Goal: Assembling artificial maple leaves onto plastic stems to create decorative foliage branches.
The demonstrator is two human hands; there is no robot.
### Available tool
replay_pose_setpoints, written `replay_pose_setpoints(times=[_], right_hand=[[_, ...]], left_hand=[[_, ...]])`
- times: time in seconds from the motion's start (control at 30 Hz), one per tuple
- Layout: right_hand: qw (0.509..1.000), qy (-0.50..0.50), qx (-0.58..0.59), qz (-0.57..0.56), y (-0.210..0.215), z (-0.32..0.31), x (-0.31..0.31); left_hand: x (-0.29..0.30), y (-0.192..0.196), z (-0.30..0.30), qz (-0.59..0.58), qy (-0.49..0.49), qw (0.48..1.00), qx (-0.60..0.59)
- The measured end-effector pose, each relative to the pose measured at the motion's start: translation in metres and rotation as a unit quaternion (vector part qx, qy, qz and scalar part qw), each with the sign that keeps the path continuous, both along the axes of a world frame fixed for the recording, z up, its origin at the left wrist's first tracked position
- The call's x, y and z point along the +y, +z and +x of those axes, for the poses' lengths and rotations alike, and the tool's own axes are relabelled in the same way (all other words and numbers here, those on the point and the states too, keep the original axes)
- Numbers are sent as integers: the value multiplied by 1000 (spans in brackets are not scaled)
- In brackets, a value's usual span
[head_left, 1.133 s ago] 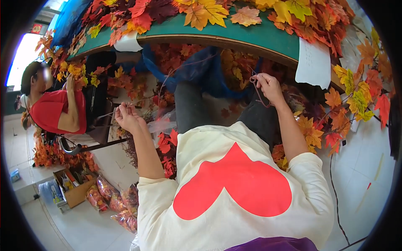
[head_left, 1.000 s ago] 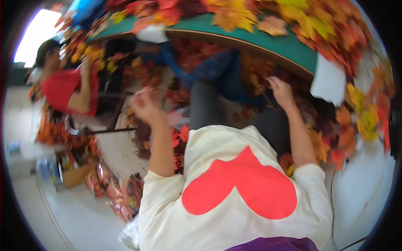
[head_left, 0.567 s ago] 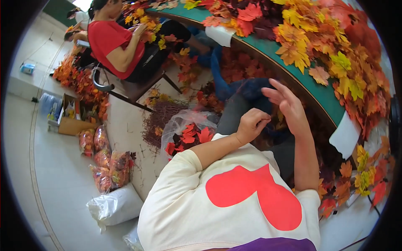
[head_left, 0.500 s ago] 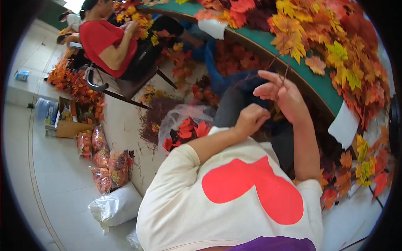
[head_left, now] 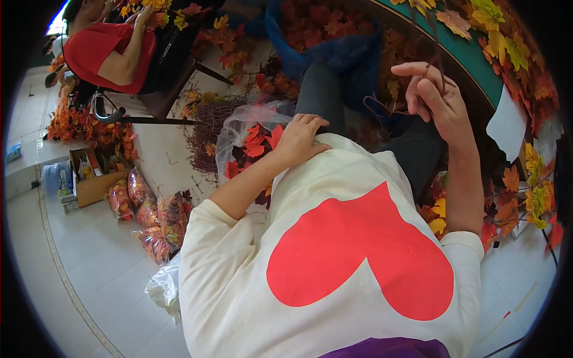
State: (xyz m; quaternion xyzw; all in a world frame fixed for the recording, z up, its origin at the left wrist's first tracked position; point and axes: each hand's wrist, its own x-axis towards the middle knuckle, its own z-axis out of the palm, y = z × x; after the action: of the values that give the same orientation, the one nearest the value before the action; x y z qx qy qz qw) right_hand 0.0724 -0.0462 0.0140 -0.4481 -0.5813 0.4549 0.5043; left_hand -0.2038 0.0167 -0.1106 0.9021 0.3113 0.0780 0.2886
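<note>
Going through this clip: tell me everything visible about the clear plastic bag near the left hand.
The bag is see-through and colourless, apparently thin plastic, crumpled and shiny along its folds. Red leaves show inside it, with some darker ones. It sits left of the person's left leg, beside a tangle of thin brown twigs. The left hand is close on its right, not gripping it. The forearm hides its lower part, so contact there cannot be told.

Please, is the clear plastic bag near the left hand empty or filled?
Not empty: red maple-shaped leaves show inside the clear plastic bag. How full, I cannot tell.
</note>
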Motion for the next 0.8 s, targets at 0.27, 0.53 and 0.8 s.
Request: replay_pose_setpoints(times=[0.27, 0.53, 0.8], right_hand=[[998, -38, 19, -48, -26, -9, -16], [992, -85, 33, -90, -48, -10, -19], [984, -144, 55, -88, -75, -13, -22]], left_hand=[[-9, 6, -10, -10, 37, 998, 40], [-10, 5, -18, -64, 125, 990, 4], [13, -3, -36, -544, 218, 779, -222]])
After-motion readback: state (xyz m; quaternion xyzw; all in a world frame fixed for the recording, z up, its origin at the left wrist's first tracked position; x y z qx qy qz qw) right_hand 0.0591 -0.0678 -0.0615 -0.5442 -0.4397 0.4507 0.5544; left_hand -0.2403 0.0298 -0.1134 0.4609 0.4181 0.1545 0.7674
